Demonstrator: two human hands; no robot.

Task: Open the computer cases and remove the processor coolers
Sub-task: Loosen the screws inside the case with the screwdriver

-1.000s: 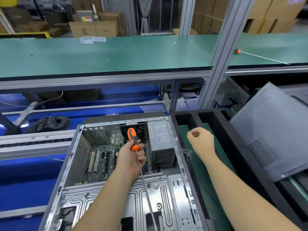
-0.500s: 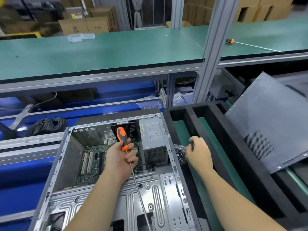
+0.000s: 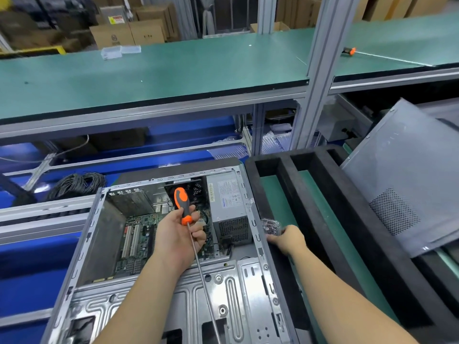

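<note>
1 computer case (image 3: 159, 281), side panel off, is laid flat on the bench with motherboard (image 3: 139, 242) and grey power supply (image 3: 229, 207) exposed; the processor cooler is largely hidden behind the left hand (image 3: 177, 238), which is clenched around an orange-and-black screwdriver (image 3: 182, 206) held handle up, shaft slanting down toward the viewer. The right hand (image 3: 288, 238) is curled at the case's right edge, fingers on a small clear plastic container (image 3: 270, 225) inside a black foam tray (image 3: 330, 212). 1 grey perforated side panel (image 3: 407, 175) is propped at the right.
</note>
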